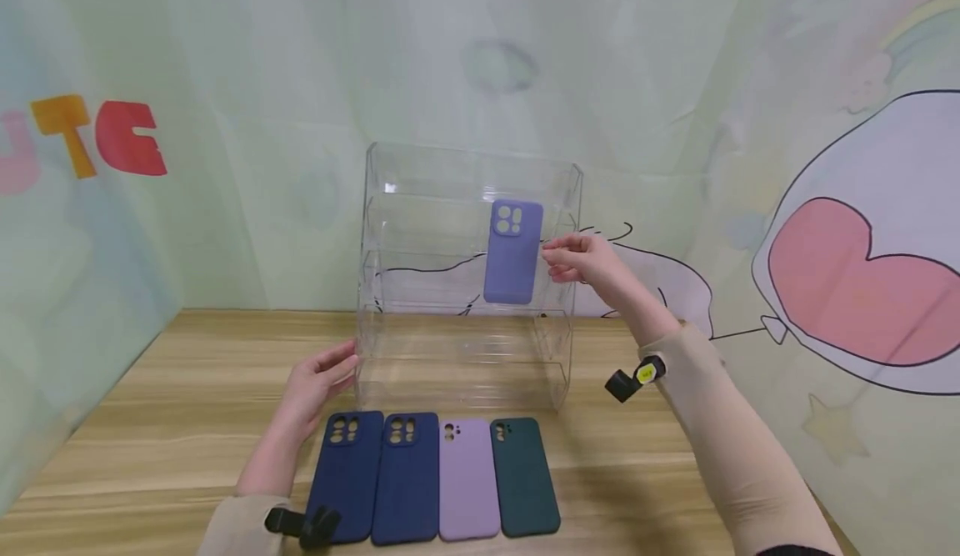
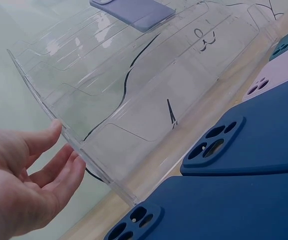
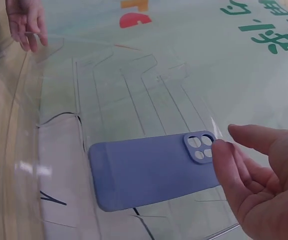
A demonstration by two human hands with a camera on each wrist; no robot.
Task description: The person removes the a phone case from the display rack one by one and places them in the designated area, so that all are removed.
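A clear tiered display rack point(image 1: 461, 368) stands upright on the table. In one of its upper tiers a periwinkle phone case point(image 1: 513, 256) leans, its camera cutouts at the top. Just to the right of that case is my right hand point(image 1: 588, 262), fingers loosely bent with nothing between them; the right wrist view shows the fingertips close by the camera cutouts point(image 3: 200, 147). My left hand point(image 1: 313, 385) touches the rack's left side panel with relaxed thumb and fingers point(image 2: 66, 170).
In front of the rack lie two navy phone cases point(image 1: 345, 481) point(image 1: 407, 481), a lilac case point(image 1: 468, 481) and a dark green case point(image 1: 527, 481), side by side. A printed curtain point(image 1: 262, 231) hangs behind the wooden table point(image 1: 187, 398).
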